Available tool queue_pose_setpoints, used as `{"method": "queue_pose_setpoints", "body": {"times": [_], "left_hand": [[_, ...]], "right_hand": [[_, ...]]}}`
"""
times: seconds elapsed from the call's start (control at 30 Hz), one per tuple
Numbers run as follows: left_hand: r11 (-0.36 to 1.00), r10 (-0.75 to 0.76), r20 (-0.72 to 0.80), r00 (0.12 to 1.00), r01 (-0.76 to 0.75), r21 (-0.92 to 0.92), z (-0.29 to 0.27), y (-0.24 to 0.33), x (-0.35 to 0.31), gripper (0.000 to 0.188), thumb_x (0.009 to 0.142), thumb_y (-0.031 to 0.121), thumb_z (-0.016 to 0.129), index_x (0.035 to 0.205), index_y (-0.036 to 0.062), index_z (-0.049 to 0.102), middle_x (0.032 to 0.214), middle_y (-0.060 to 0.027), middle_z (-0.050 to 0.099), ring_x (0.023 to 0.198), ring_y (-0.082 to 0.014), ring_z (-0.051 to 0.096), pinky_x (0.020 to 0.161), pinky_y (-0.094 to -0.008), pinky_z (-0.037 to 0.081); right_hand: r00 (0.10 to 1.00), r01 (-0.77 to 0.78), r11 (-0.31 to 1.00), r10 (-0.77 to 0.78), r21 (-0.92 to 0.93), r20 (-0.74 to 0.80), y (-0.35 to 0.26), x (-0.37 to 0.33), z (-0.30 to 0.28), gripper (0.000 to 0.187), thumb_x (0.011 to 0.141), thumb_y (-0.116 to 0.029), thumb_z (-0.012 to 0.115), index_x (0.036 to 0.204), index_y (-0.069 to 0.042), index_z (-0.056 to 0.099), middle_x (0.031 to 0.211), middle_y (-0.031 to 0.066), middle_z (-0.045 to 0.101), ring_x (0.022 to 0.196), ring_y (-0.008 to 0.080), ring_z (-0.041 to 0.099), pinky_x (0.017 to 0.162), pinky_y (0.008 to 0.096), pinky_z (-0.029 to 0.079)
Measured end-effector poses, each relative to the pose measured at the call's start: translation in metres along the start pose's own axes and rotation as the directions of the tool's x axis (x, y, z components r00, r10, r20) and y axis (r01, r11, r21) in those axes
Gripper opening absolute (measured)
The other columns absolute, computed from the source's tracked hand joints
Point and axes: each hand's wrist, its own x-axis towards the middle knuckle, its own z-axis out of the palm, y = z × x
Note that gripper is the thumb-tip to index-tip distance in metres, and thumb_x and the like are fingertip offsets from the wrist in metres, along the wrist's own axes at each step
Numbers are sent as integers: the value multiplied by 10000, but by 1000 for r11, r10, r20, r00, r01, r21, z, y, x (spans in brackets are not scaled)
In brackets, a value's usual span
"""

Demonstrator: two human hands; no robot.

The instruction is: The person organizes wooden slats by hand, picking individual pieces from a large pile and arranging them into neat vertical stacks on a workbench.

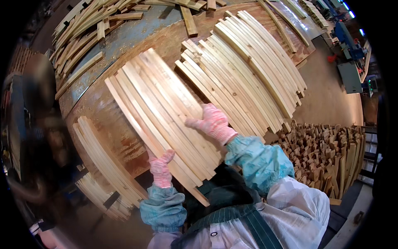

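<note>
A row of pale wooden strips (pixel 161 112), lying side by side, extends from my body over the worktable. My left hand (pixel 161 167), in a pink knit glove, grips the row's left edge near its close end, thumb on top. On the opposite edge my right hand (pixel 213 124), gloved alike, is closed with its thumb laid over the top; its other fingers are partly hidden. Between them the strips are squeezed together, their near ends uneven. Just right of this row rests a wider batch of wooden strips (pixel 244 70) on the table.
Loose strips (pixel 78 45) lie heaped at the far left. The brown tabletop (pixel 95 99) carries sawdust. Another stack of strips (pixel 107 157) stands at the left edge. Upright sticks (pixel 327 153) fill a crate at the right. Blue machinery (pixel 346 41) stands far right.
</note>
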Motion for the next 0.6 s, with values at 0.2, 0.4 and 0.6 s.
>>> {"method": "queue_pose_setpoints", "body": {"times": [0.2, 0.4, 0.6], "left_hand": [[993, 1, 166, 986, 19, -117, 121, -12, 0, 865, 774, -52, 740, 1488, 174, 307, 1110, -106, 626, 913, -217, 641, 806, -341, 567], [962, -96, 215, 972, 147, -232, 209, -33, 8, 1101, 721, -52, 780, 1567, 195, 118, 1282, -148, 569, 1054, -267, 605, 882, -372, 533], [988, -15, 178, 984, -13, 155, 224, -70, 6, 1183, 785, 156, 811, 1565, 215, -76, 1284, -159, 547, 1053, -255, 583, 892, -367, 521]], "right_hand": [[971, -9, 999, -2, -43, -238, 77, 8, -97, 907, 723, -669, 698, 1247, 59, 565, 1193, 248, 618, 1170, 364, 575, 999, 423, 452], [975, -144, 983, 122, -116, -184, 113, 30, -172, 817, 787, -559, 689, 1274, 80, 545, 1215, 278, 615, 1176, 374, 583, 985, 409, 461], [980, -35, 942, -32, -333, -194, 111, 18, -185, 779, 788, -528, 694, 1358, -43, 481, 1206, 250, 598, 1138, 378, 578, 967, 428, 463]]}}
